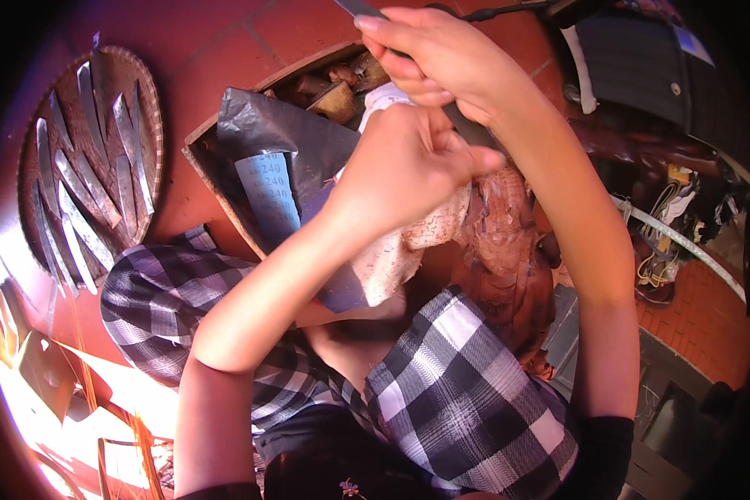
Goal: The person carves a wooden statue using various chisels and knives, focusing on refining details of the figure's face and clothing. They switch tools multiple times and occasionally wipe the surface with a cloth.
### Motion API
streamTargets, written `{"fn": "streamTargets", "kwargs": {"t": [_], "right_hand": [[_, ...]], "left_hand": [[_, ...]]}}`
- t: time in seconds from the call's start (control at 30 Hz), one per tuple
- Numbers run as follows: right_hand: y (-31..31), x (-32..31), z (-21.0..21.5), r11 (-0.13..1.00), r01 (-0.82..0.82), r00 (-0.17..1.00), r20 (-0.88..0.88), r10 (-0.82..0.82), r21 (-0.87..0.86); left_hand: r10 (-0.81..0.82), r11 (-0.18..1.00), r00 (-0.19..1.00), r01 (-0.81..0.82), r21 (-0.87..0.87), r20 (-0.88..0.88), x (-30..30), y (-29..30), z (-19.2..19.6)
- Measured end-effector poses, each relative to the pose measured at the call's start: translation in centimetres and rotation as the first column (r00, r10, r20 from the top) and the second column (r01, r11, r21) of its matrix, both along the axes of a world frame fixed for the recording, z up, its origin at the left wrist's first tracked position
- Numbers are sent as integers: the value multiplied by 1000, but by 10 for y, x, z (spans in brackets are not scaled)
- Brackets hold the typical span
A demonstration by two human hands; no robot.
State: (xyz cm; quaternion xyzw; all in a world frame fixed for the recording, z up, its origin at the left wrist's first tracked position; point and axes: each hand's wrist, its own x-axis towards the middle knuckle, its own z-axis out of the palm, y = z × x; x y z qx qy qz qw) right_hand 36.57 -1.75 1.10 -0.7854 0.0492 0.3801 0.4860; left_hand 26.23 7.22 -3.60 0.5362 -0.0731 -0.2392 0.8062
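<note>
Up over your checked-shorts lap, your right hand [442, 58] is closed around a thin grey metal blade [357, 7], while your left hand [404, 171] pinches a stained off-white rag [392, 258] against it. Looks like you're mid-wipe or polish. Next stroke probably wants a steady grip, fingers off the edge. More blades sit in the round woven basket [154, 125] to your left.

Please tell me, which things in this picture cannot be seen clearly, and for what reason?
Head view:
- Long grey blade: the upper edge cuts it, right hand covers the rest.
- White cloth: left hand hides most.
- Wooden box contents: grey sheets cover them.
- Lower left floor: washed out by glare.
</note>
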Motion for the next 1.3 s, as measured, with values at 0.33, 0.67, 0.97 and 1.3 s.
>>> {"fn": "streamTargets", "kwargs": {"t": [0.33,0.67,0.97,1.3], "right_hand": [[-6,-6,21,998,69,978,198,-66,-8],[9,-40,37,993,82,948,313,-50,-90],[22,-59,37,979,23,907,416,65,-203],[11,-51,34,971,121,865,502,-2,-206]], "left_hand": [[-109,973,994,109,-204,15,12,3,-12],[-189,974,954,213,-81,235,10,12,-19],[-67,978,952,123,-171,300,6,5,-28],[-160,986,918,164,21,362,11,17,-12]]}}
